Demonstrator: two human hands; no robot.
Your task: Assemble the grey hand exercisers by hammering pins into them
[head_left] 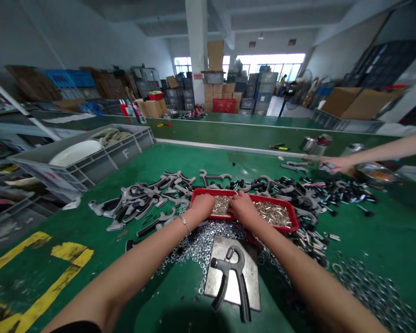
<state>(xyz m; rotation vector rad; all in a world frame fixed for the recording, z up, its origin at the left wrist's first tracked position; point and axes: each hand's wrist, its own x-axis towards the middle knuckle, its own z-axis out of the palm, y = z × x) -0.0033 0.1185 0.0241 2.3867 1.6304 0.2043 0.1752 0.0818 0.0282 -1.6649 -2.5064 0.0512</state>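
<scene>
Both my hands reach into a red plastic tray [242, 196] holding small brass-coloured metal pins [272, 214]. My left hand [201, 206] lies over the tray's near-left corner, and my right hand [244, 209] rests among the pins. Their fingers are bent down, and whether they hold pins is hidden. Below my wrists, a grey hand grip strengthener [240, 273] lies on a steel plate [233, 291]. Loose steel rings [208, 249] spread around that plate. Grey grip handles [135, 202] are heaped left of the tray, with black-capped parts [333, 192] to its right.
A co-worker's hand [334, 164] reaches in from the right beside a metal bowl [377, 175]. A grey crate [125, 152] stands at the bench's left, and yellow tape [52, 273] marks the green bench. Tins [308, 144] stand farther back; stacked boxes and crates fill the room beyond.
</scene>
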